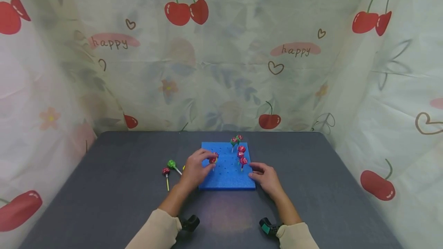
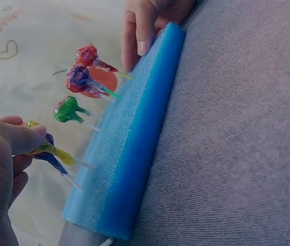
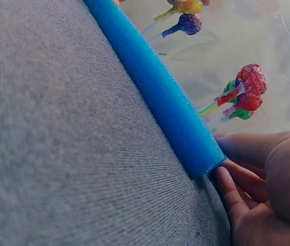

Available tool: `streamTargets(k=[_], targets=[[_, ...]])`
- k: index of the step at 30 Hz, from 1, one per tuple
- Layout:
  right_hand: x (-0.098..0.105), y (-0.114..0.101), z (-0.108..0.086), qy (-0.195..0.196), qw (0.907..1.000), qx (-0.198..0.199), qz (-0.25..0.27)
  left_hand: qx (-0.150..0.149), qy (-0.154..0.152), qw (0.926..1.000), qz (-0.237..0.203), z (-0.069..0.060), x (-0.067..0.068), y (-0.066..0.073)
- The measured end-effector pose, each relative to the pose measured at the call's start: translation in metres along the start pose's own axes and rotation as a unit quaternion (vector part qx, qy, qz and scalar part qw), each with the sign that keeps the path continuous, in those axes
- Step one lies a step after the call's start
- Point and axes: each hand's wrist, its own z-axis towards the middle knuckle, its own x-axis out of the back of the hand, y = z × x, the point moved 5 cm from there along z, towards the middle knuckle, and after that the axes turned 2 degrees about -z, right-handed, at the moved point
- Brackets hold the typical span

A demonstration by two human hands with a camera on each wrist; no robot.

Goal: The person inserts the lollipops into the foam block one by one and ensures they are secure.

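My left hand [image 1: 196, 169] pinches a yellow-wrapped lollipop [image 2: 62, 155] by its head, thumb against fingers, its white stick pointing down at the blue foam board [image 1: 226, 181]. Close by the yellow one, a purple lollipop [image 3: 190, 24] stands in the board. At the board's right edge, my right hand [image 1: 266, 178] grips the foam, the thumb over the top and the fingers low at the side. Red lollipops [image 1: 243, 161] and green-wrapped lollipops [image 2: 69, 109] stand upright along the board's right part. Whether the yellow stick is in a hole, I cannot tell.
Left of the board, a green lollipop [image 1: 172, 164] and a dark red lollipop [image 1: 166, 171] lie on the dark grey table [image 1: 131, 203]. A bit of yellow [image 1: 184, 168] shows beside my left hand. Printed curtains [image 1: 221, 68] hang behind and at both sides.
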Motion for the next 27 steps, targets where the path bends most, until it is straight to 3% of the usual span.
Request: streamTargets(k=[10, 20, 27], targets=[[0.000, 0.000, 0.001, -0.001, 1.0000, -0.001, -0.002, 0.036, -0.016, 0.9992, -0.001, -0.002, -0.002, -0.003], [-0.001, 0.000, 0.001, -0.001, 1.0000, -0.001, 0.000, 0.025, -0.006, 0.9997, 0.001, -0.002, 0.000, -0.001], [-0.001, 0.001, 0.001, -0.001, 1.0000, 0.003, 0.007, 0.027, -0.011, 0.9991, 0.031, -0.002, 0.008, -0.002]])
